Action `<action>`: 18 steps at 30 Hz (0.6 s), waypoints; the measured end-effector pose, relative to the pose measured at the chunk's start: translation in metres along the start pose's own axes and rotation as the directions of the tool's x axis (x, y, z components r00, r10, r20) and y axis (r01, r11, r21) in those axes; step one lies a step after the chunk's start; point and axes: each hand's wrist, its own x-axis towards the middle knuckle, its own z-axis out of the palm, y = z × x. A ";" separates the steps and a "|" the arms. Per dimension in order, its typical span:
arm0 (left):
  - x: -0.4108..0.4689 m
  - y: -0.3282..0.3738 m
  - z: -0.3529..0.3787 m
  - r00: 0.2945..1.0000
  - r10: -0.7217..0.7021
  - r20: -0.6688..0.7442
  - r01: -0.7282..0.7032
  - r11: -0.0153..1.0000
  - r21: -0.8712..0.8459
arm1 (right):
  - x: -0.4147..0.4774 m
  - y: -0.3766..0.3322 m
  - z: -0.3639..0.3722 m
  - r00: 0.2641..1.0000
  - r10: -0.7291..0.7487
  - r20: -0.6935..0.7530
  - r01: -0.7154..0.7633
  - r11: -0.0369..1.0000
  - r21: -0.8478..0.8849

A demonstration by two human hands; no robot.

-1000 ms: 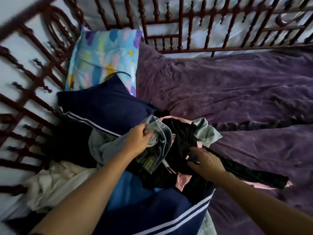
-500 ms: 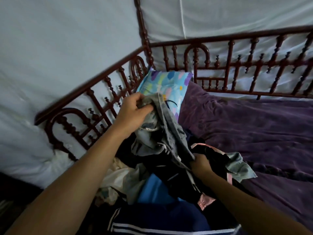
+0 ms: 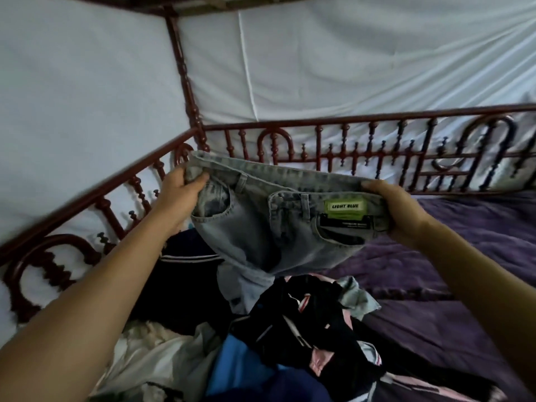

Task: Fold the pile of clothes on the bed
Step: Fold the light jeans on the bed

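Note:
A pair of light blue jeans [image 3: 261, 221] with a green tag hangs in the air above the bed, waistband stretched out sideways. My left hand [image 3: 181, 192] grips the left end of the waistband. My right hand [image 3: 397, 210] grips the right end beside the tag. The legs trail down into the pile of clothes [image 3: 284, 329] below, which holds a black and pink garment, a navy piece with white stripes, something bright blue and a white item.
A purple bedspread [image 3: 464, 285] covers the bed to the right of the pile. A dark red wooden railing [image 3: 362, 146] runs along the far side and the left side, with a corner post and white cloth behind it.
My right hand left the pile and took the other end of the waistband. Both hands lifted the jeans and spread them wide. The view tilted upward.

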 end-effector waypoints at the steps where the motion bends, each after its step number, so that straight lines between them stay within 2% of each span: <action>1: 0.007 0.004 -0.003 0.998 0.066 -0.024 -0.064 0.995 0.078 | -0.012 -0.007 0.004 0.998 -0.047 0.045 0.048 0.999 -0.006; 3: 0.021 0.016 -0.008 0.974 0.221 -0.042 -0.209 0.957 0.202 | -0.034 -0.018 0.011 0.979 -0.139 0.152 0.142 0.990 -0.013; 5: 0.035 0.033 -0.007 0.932 0.362 -0.008 -0.349 0.903 0.250 | -0.057 -0.026 0.017 0.955 -0.177 0.237 0.196 0.979 -0.060; 7: 0.047 0.052 0.004 0.899 0.437 0.031 -0.430 0.864 0.263 | -0.077 -0.034 0.020 0.950 -0.218 0.222 0.249 0.961 -0.123; 10: 0.053 0.084 0.031 0.853 0.519 0.058 -0.518 0.828 0.216 | -0.103 -0.048 0.011 0.940 -0.341 -0.004 0.341 0.940 -0.028; 13: 0.048 0.124 0.069 0.764 0.639 0.090 -0.644 0.744 0.178 | -0.134 -0.073 -0.014 0.872 -0.434 -0.227 0.449 0.893 0.017; 15: 0.043 0.143 0.100 0.714 0.688 0.126 -0.700 0.700 0.141 | -0.159 -0.089 -0.038 0.809 -0.474 -0.349 0.497 0.868 -0.027; 18: 0.026 0.154 0.166 0.700 0.668 0.253 -0.711 0.686 0.157 | -0.200 -0.095 -0.082 0.705 -0.509 -0.493 0.488 0.853 -0.183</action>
